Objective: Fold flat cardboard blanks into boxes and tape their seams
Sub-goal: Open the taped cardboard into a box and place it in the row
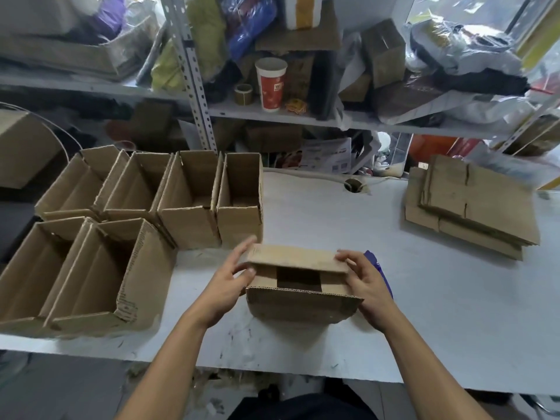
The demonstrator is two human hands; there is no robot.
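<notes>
Head view: both hands' fingers grasp the box [303, 286], which hides a blue object [375, 265] behind.

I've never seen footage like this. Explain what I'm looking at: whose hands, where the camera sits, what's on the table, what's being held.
There is no machine here. A camera worn on a person's head looks down at their bare hands. The left hand and right hand grip the ends of a half-folded cardboard box, its flaps still open. On the white table, opened boxes stand in rows at the left, and a stack of flat blanks lies at the right. Something blue peeks out behind the right hand.
</notes>
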